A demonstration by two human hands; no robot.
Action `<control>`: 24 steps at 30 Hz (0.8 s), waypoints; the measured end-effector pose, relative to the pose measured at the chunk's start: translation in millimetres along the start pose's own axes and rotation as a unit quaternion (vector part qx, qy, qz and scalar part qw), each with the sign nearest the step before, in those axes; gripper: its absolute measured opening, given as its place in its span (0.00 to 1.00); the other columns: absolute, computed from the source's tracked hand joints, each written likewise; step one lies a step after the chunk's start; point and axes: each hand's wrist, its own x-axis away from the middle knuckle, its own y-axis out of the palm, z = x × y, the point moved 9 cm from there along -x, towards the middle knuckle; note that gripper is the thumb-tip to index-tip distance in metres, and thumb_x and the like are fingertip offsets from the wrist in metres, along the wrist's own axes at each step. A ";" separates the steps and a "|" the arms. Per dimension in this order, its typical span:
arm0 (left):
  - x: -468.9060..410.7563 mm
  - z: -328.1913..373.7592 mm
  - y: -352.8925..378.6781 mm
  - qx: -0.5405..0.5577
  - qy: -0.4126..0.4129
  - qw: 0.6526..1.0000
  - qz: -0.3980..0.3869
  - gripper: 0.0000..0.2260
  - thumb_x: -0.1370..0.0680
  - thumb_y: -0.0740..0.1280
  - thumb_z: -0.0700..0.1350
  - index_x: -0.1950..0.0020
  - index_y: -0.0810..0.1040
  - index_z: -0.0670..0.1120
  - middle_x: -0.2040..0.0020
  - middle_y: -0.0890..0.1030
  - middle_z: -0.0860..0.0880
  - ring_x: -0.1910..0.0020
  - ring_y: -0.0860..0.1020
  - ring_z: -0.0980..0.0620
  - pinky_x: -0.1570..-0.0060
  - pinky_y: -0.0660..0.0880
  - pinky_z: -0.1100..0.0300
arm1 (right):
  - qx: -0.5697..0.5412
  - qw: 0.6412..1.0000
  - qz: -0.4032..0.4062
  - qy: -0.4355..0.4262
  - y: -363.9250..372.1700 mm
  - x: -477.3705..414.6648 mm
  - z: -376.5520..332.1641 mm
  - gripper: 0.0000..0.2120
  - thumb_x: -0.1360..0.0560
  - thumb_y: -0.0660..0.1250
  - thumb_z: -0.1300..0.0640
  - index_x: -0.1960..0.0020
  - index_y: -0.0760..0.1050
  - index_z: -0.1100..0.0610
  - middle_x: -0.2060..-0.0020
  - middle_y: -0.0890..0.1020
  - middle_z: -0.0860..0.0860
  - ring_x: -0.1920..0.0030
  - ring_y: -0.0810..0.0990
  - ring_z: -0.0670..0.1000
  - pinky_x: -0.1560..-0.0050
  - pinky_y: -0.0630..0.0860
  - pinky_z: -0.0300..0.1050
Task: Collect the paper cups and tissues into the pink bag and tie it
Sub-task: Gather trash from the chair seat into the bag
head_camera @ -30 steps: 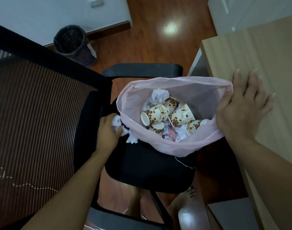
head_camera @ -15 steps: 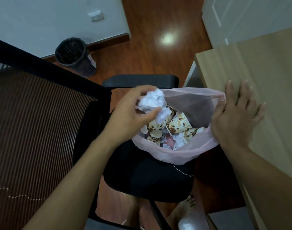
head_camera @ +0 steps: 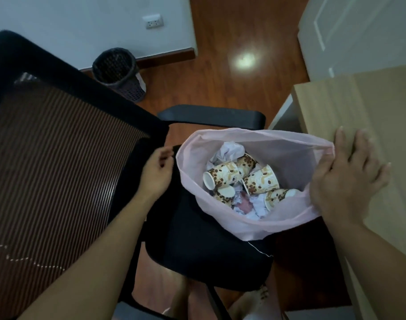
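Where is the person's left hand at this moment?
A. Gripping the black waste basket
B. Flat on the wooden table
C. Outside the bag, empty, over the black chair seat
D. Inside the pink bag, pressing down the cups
C: the left hand is empty beside the pink bag, above the chair seat, holding nothing.

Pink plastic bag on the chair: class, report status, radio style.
Left hand empty, beside the rim. Right hand holds pink plastic bag open. Paper cups, tissues inside. Untied.

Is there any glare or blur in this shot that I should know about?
Head view: a bright glare spot on the wooden floor; the left hand is slightly motion-blurred; wide-angle bending curves the chair back; cups in the pink bag stay sharp.
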 end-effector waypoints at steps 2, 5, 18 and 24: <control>-4.8 -28.2 25.9 -0.046 0.032 0.994 -0.089 0.18 0.15 0.69 0.38 0.25 0.78 0.47 0.30 0.82 0.49 0.30 0.80 0.51 0.26 0.75 0.43 | -0.008 1.000 0.009 -0.001 -0.6 0.2 -0.5 0.25 0.10 0.52 0.47 0.14 0.61 0.46 0.13 0.62 0.56 0.16 0.63 0.63 0.18 0.55 0.76; -8.8 -50.8 59.7 -0.090 0.091 0.975 -0.181 0.24 0.18 0.73 0.40 0.21 0.74 0.47 0.25 0.78 0.45 0.25 0.77 0.45 0.26 0.75 0.41 | -0.012 1.000 0.001 -0.011 3.2 0.2 -0.1 0.24 0.09 0.47 0.44 0.14 0.59 0.45 0.14 0.62 0.57 0.18 0.65 0.66 0.22 0.60 0.79; -4.1 -86.1 89.9 -0.191 -0.010 0.975 -0.109 0.10 0.16 0.67 0.44 0.35 0.74 0.47 0.35 0.72 0.41 0.38 0.76 0.38 0.38 0.79 0.41 | -0.001 1.000 0.024 -0.002 5.4 2.7 -0.3 0.24 0.09 0.47 0.43 0.15 0.61 0.46 0.15 0.65 0.58 0.21 0.69 0.69 0.22 0.62 0.77; -3.4 -89.5 59.8 -0.033 -0.045 0.998 -0.028 0.16 0.23 0.77 0.43 0.37 0.79 0.48 0.38 0.78 0.44 0.45 0.81 0.47 0.48 0.75 0.58 | 0.008 1.000 0.000 0.008 5.6 0.7 -0.3 0.25 0.09 0.52 0.48 0.13 0.61 0.49 0.13 0.62 0.58 0.17 0.65 0.67 0.18 0.55 0.74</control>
